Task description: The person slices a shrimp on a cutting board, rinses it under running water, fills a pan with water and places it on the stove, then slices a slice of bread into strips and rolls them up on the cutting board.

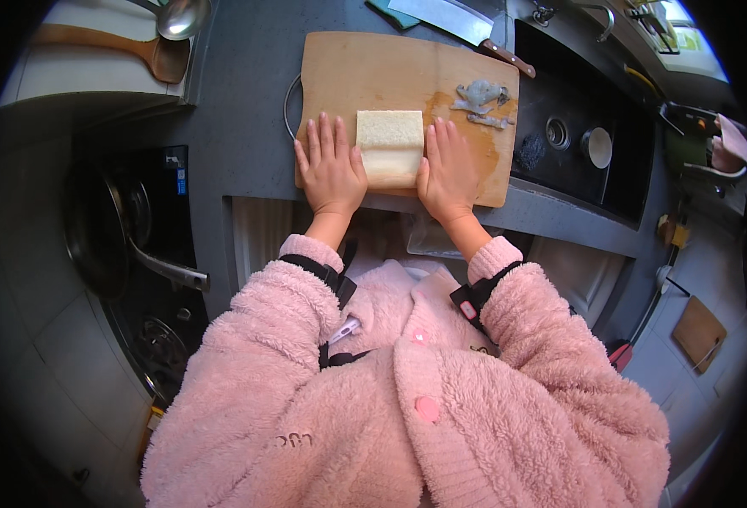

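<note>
A pale, rectangular piece of what looks like crustless bread point(390, 130) lies near the front of a wooden cutting board point(380, 70). Its upper part is rough, its lower part smoother, and a crease runs across between them. My left hand point(330, 166) rests flat on the board to its left, fingers slightly apart, thumb against the bread's edge. On the other side, my right hand point(450, 166) lies with its thumb at the right edge; its outer side is a little blurred. Raw, greyish shrimp-like pieces point(481, 95) sit on the wet right part of the board.
A cleaver point(450, 22) lies behind the board, its handle toward the dark sink point(577, 82), which holds a scouring pad point(530, 151) and a small round dish point(597, 147). At left are a gas stove with a frying pan point(94, 228), a wooden spatula point(164, 60) and a metal ladle point(184, 18).
</note>
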Demonstrator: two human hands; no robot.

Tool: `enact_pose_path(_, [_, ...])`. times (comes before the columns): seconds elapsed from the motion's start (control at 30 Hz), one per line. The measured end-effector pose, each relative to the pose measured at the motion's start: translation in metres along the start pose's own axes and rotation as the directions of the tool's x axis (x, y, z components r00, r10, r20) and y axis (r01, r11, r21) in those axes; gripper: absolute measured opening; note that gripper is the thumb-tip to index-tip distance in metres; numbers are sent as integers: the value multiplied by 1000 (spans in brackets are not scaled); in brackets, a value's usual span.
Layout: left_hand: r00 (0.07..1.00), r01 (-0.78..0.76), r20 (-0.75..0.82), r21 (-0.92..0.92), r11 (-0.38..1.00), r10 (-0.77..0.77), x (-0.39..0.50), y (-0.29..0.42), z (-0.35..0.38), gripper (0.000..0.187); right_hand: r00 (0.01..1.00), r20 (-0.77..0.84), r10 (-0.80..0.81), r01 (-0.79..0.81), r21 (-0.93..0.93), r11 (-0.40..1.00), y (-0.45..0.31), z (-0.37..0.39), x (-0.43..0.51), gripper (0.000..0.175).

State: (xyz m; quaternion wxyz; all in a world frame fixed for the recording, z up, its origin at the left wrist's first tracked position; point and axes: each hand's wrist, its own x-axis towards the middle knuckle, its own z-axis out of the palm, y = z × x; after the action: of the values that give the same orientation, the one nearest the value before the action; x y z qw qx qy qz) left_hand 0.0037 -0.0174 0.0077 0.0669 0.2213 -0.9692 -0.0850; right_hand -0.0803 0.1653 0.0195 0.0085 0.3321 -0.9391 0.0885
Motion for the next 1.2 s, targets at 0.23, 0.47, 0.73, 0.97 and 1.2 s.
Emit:
enact_pose_path(0.23, [1000, -28, -12, -3, 1000, 28, 16, 0, -4, 58, 1000, 14, -18, 17, 65, 998, 4, 2, 15, 57])
enact_pose_path(0.47, [998, -32, -62, -66, 997, 28, 48, -1, 2, 60, 999, 4, -47, 46, 104, 994, 10, -1, 39, 53])
enact_pose_path(0.73, [997, 13, -70, -115, 993, -21, 54, -6, 11, 63, 993, -102, -59, 70, 111, 991, 13, 3, 55, 45])
enact_pose_path(0.97, [990, 35, -130, -136, 990, -53, 63, -6, 19, 61, 984, -163, -67, 87, 115, 990, 12, 3, 64, 43])
enact_pose_path(1.2, [980, 75, -177, -78, 994, -88, 63, -5, 22, 61, 936, -347, 58, 28, 237, 971, 25, 4, 70, 40])
